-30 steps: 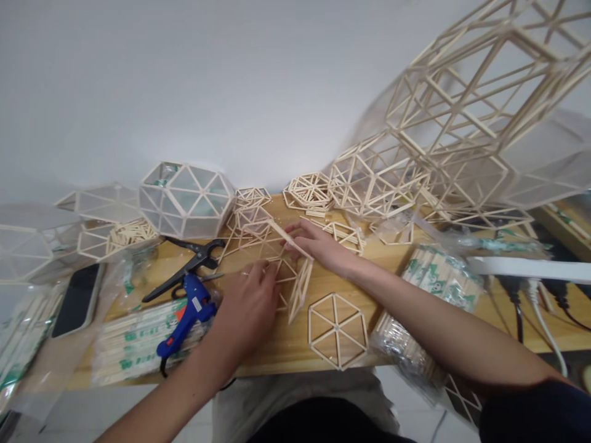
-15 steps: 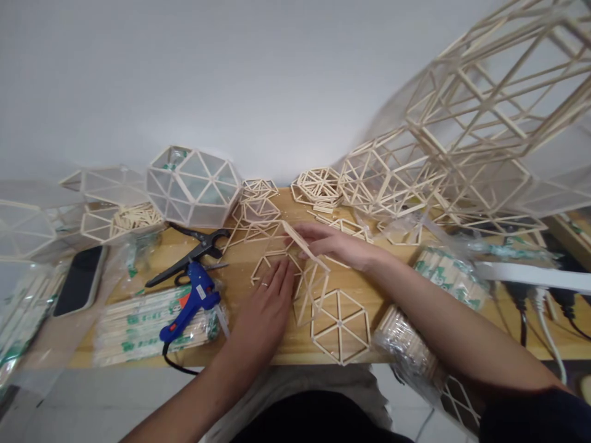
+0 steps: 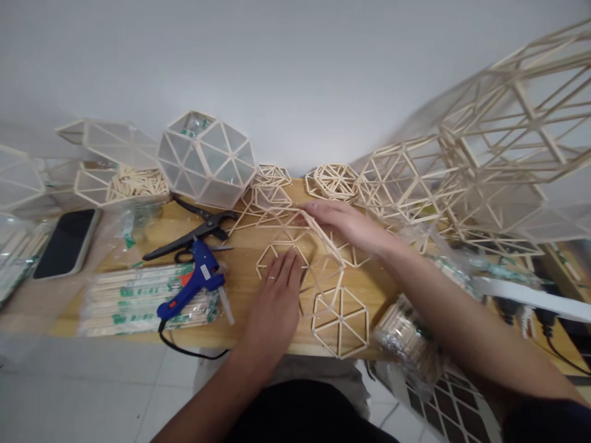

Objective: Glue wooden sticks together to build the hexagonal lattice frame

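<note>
My left hand (image 3: 277,301) lies palm down with its fingers stretched out over a flat hexagon of wooden sticks (image 3: 282,242) on the table. A ring is on one finger. My right hand (image 3: 344,224) holds the upper edge of a tilted stick frame (image 3: 325,243), which stands up beside the flat hexagon; its thumb is partly hidden behind the sticks. Just right of my left hand, a second hexagon with crossing spokes (image 3: 340,319) lies near the table's front edge, partly overlapped in view by the tilted frame.
A blue glue gun (image 3: 196,280) rests on a bag of sticks (image 3: 133,301), with black scissors (image 3: 194,235) behind. A phone (image 3: 67,243) lies left. Panelled polyhedra (image 3: 207,160) and a tall stick lattice (image 3: 521,117) stand along the wall. A power strip (image 3: 530,295) is at right.
My right hand has shifted the tilted frame slightly right and away from me. My left hand stays on the flat hexagon. The camera view has tilted a little.
</note>
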Available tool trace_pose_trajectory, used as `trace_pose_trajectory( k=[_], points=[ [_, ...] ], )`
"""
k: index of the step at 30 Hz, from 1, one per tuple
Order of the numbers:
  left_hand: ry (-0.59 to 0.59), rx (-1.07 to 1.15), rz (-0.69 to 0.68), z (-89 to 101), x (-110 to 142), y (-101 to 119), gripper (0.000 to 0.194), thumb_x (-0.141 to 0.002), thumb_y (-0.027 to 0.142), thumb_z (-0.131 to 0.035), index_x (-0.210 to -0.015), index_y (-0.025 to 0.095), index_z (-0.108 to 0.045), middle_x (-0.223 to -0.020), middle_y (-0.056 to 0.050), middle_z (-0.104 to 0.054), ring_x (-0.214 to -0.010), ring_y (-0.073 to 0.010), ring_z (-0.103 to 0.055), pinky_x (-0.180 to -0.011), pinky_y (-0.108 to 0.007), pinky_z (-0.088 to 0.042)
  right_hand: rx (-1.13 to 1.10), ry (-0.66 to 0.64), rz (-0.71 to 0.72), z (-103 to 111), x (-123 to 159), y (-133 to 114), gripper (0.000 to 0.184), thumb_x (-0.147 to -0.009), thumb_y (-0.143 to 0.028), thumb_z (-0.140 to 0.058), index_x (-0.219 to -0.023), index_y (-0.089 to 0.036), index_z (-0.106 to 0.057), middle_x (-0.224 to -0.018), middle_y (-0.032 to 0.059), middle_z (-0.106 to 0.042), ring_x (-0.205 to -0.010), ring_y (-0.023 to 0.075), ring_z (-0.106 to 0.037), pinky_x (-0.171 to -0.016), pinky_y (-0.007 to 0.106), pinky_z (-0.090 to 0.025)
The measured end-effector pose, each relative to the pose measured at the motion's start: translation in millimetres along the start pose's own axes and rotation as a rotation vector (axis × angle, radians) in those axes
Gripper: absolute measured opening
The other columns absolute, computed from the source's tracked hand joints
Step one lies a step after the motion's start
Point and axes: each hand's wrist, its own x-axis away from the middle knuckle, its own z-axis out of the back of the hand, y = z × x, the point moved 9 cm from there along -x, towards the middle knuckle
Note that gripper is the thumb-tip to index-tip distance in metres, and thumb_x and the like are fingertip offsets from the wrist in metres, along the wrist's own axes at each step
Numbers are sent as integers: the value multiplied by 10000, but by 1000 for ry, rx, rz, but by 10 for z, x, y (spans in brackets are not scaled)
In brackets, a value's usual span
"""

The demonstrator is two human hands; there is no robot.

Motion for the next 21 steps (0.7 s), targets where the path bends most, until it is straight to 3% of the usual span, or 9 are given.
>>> trace_pose_trajectory(
  k=[3, 5, 7, 10, 12, 15, 17, 21],
  points=[
    [4, 21, 2, -22, 6, -27, 650, -927, -45, -410, -1571, 32, -460, -1678, -186, -445, -1568, -329, -407, -1299, -507, -370, 343, -67, -33, -60, -95, -377, 412, -969, -659, -644, -1072, -300, -817, -1244, 38, -794, -1200, 318, -698, -1073, 484, -531],
    [2, 29, 4, -25, 4, -38, 639, -939, -34, -415, -1573, 35, -461, -1679, -183, -443, -1565, -331, -411, -1298, -509, -373, 565, -111, -70, -144, -220, -552, 393, -953, -634, -691, -958, -264, -823, -1081, 60, -819, -1087, 333, -731, -1020, 488, -551],
    [2, 34, 5, -24, -1, -43, 622, -951, -24, -416, -1567, 37, -471, -1678, -181, -445, -1564, -331, -414, -1297, -512, -374, 665, -194, -134, -275, -373, -601, 334, -951, -573, -732, -920, -254, -824, -1045, 61, -822, -1005, 327, -754, -936, 464, -587],
    [13, 38, 8, -25, -8, -46, 595, -968, -10, -416, -1557, 41, -485, -1666, -181, -465, -1554, -326, -432, -1293, -515, -381, 754, -377, -214, -504, -564, -524, 277, -987, -499, -702, -917, -267, -835, -1145, 55, -816, -1074, 336, -752, -847, 431, -627],
    [28, 45, 7, -30, -8, -46, 575, -981, 4, -421, -1550, 44, -494, -1658, -182, -478, -1548, -321, -444, -1291, -511, -385, 784, -442, -305, -568, -635, -430, 250, -999, -487, -678, -1018, -296, -837, -1203, 43, -808, -1058, 329, -769, -837, 436, -638],
    [55, 60, 2, -26, -4, -44, 543, -996, 30, -434, -1533, 41, -512, -1646, -190, -495, -1542, -315, -456, -1292, -501, -384, 766, -529, -461, -620, -619, -306, 376, -1028, -587, -593, -1121, -293, -809, -1150, 60, -817, -1037, 304, -789, -852, 422, -645],
    [69, 69, 5, -13, -2, -47, 527, -1004, 44, -433, -1523, 45, -522, -1639, -193, -504, -1537, -306, -466, -1292, -497, -382, 724, -538, -503, -631, -603, -284, 467, -1003, -674, -588, -1065, -266, -806, -1102, 69, -819, -1072, 295, -783, -855, 392, -649],
    [64, 79, 15, 12, 0, -56, 543, -987, 29, -423, -1519, 58, -525, -1640, -183, -506, -1535, -293, -471, -1291, -499, -382, 524, -432, -473, -613, -665, -286, 443, -796, -658, -856, -865, -226, -780, -1074, 81, -810, -1136, 325, -757, -863, 376, -653]
  ],
)
